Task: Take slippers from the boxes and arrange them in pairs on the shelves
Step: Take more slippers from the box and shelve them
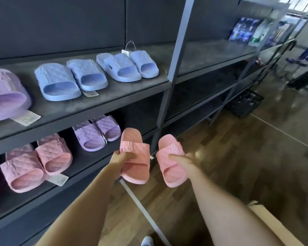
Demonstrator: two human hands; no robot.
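Presently, left hand (121,158), fingers clamped on coral slipper (135,168), right hand (188,163), thumb and fingers gripping second coral slipper (172,174), both held in the air just beside lower shelf (82,163), near lilac pair (96,134).

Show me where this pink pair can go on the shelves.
Upper shelf: a narrow strip between the right blue pair and the post, and the long stretch past the post up to the packets. Lower shelf: a gap right of the purple pair. Left of that, both shelves are crowded.
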